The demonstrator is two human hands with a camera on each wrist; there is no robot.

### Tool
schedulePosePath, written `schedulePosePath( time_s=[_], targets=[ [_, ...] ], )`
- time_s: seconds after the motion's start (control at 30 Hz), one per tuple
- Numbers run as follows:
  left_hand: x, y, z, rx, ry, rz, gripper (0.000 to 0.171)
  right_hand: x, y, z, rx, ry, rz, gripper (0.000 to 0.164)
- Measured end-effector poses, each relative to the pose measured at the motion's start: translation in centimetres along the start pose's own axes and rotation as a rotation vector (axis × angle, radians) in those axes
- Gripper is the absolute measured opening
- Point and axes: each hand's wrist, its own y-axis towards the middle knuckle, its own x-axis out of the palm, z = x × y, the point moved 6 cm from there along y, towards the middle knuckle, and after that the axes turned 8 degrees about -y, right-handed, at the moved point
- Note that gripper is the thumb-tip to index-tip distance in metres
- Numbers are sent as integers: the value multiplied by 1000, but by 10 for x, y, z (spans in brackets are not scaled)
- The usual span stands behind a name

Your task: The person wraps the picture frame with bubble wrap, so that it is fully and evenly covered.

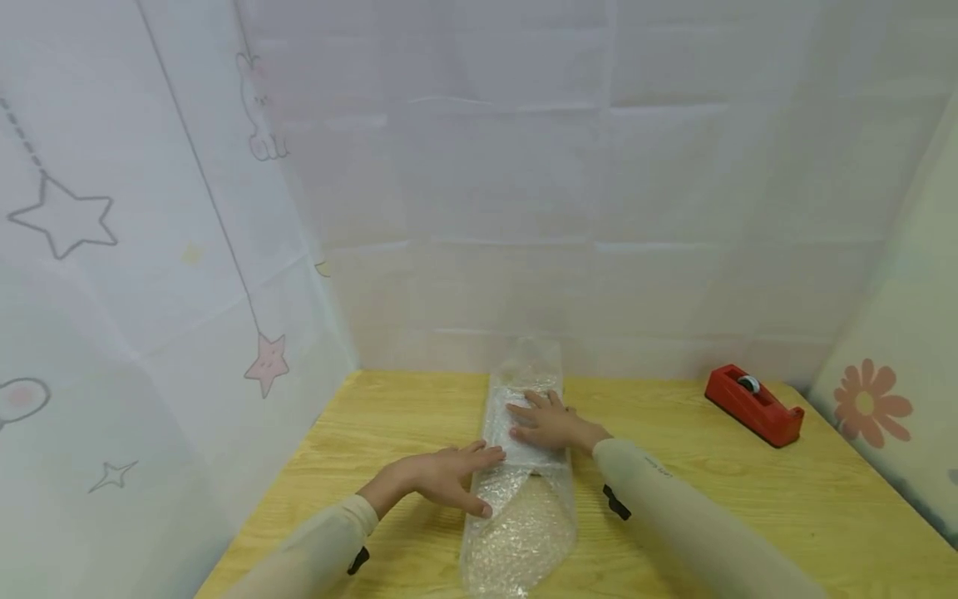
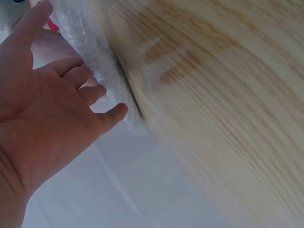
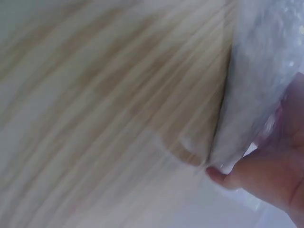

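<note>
A long flat bundle of clear bubble wrap lies lengthwise on the table, its far end reaching the back edge. A pale flat item shows through its middle. My left hand rests on the left edge of the wrap with fingers spread, and in the left wrist view the thumb and fingers of that hand are extended beside the wrap. Farther up, my right hand lies flat across the wrap, fingers spread. The right wrist view has this hand at the wrap's edge.
A red tape dispenser with a roll of tape stands at the back right of the wood-grain table. Pale printed sheeting hangs behind the table and along both sides.
</note>
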Motion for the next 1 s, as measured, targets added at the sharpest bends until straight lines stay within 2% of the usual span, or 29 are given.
schedulePosePath(
  time_s=[0.3,0.47,0.57,0.67,0.73,0.87,0.93,1.0],
  targets=[
    [4,3,-7,25,-40,-49,89,10,-7,18,-97,30,-69,65],
    [0,4,-13,64,-102,-31,72,13,-6,24,-107,29,-68,65],
    [-2,4,-14,130,-92,-7,56,12,-5,26,-106,18,-49,64],
    [-1,3,-13,211,19,12,54,12,-5,28,-103,9,-34,63],
    [1,3,-11,242,151,35,60,13,-5,29,-103,-4,-36,64],
    [8,4,-8,254,414,87,70,14,-4,28,-106,6,-39,65],
    [11,6,-5,266,497,107,73,14,-3,27,-107,7,-34,64],
    [12,6,-3,275,539,117,73,14,-2,26,-111,5,-25,64]
  ],
)
